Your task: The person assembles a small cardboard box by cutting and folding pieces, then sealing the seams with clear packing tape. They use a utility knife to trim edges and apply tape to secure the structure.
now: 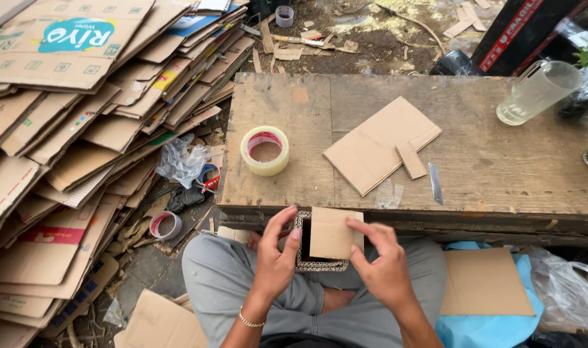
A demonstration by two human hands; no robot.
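- Both hands work over the person's lap, just in front of the counter (pixel 500 174). The left hand (pixel 276 258) grips the left side of a small cardboard box (pixel 320 258), thumb up along its edge.
- The right hand (pixel 384 264) pinches a square cardboard piece (pixel 331 233) between thumb and fingers, holding it over the box's opening.
- The box is small and squarish, with a dark inside and walls of cut corrugated board whose wavy edge shows as a pale, patterned rim. The square piece is plain brown and covers most of the opening, leaving a dark strip at the left.
- On the counter lie a roll of clear tape (pixel 265 150), a larger cardboard sheet (pixel 379 145) with a narrow cardboard strip (pixel 411 160) on its lower edge, and a small blade (pixel 435 183) just beside them.
- A clear glass jug (pixel 538 91) stands at the counter's far right; whether it holds anything cannot be told.
- Flattened cartons (pixel 68 129) are stacked on the ground to the left, with a second tape roll (pixel 166 225) near the knee.
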